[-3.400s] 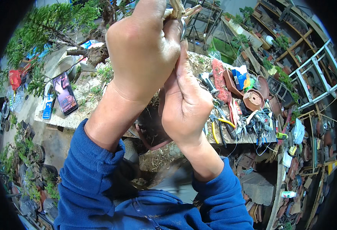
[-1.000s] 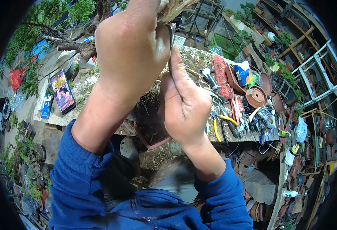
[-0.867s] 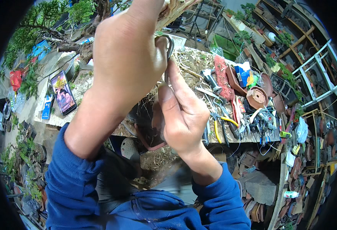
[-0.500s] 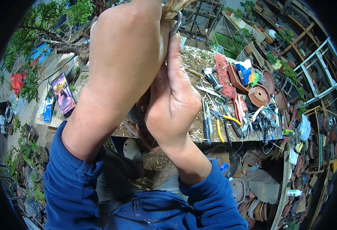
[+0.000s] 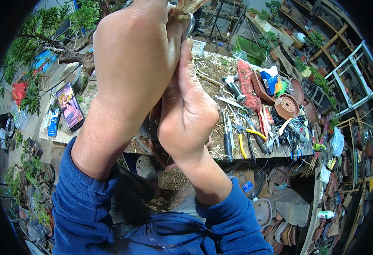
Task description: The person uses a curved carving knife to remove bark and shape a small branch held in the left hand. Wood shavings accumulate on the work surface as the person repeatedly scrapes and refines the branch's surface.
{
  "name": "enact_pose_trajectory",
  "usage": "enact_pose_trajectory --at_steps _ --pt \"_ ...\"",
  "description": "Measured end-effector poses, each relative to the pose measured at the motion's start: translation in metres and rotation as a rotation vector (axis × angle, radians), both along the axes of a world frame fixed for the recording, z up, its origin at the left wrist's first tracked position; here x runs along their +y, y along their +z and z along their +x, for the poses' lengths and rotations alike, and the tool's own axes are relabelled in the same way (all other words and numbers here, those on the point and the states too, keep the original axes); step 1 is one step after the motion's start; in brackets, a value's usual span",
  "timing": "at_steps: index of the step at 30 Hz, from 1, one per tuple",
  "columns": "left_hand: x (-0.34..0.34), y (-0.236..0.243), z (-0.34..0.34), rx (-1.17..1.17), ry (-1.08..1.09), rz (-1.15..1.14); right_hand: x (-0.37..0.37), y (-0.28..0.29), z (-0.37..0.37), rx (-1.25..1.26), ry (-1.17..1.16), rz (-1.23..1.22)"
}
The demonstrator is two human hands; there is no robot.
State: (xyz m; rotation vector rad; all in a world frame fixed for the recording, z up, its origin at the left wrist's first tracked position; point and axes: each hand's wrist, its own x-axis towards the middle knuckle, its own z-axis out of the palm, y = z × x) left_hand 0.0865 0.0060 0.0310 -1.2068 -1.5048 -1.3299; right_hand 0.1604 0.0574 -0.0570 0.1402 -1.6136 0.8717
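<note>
Both my hands are raised together over the bench. My left hand (image 5: 133, 63) is a closed fist, its back turned up; whatever it grips is hidden beneath it. Against it, my right hand (image 5: 190, 112) is closed, with its thumb stretched up along the base of a curved metal tool (image 5: 190, 25). The tool's bent, shiny end shows just above the thumb, while its handle is hidden. Touching or very near that end is pale, splintered wood (image 5: 188, 7) at the top edge. A juniper branch (image 5: 63, 51) with green foliage reaches in at the left.
A phone (image 5: 69, 106) and a small blue box (image 5: 53, 123) lie left. Right of my hands are yellow-handled pliers (image 5: 242, 144), other hand tools, wood shavings, a red strip (image 5: 248, 85), a brown pot (image 5: 286, 106) and tangled wire. A white ladder frame (image 5: 354, 78) stands far right.
Both hands have shifted slightly left together, and the curved metal tool's end has moved left with them. The grip looks the same.
</note>
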Motion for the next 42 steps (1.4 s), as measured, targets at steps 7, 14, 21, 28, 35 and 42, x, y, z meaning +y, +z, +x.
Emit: enact_pose_trajectory --at_steps 7,14,21,28,35,42 --pt "0.004 0.004 0.015 0.186 0.243 -0.035 -0.001 -0.002 0.001 0.001 0.031 0.008" --pt "0.007 -0.003 -0.011 0.205 -0.026 0.104 0.002 0.004 0.003 0.039 0.075 0.027" --pt "0.001 -0.003 -0.007 0.170 -0.056 0.038 0.000 0.016 0.045 -0.339 0.276 -0.314" --pt "-0.010 -0.007 -0.014 0.294 0.104 -0.088 -0.008 -0.001 0.040 -0.280 0.357 -0.390" --pt "-0.039 0.000 0.007 0.096 -0.007 -0.253 -0.028 -0.004 0.036 -0.097 0.300 -0.509" --pt "-0.060 0.013 0.010 0.133 0.038 -0.287 -0.034 0.002 0.012 -0.064 0.300 -0.485"
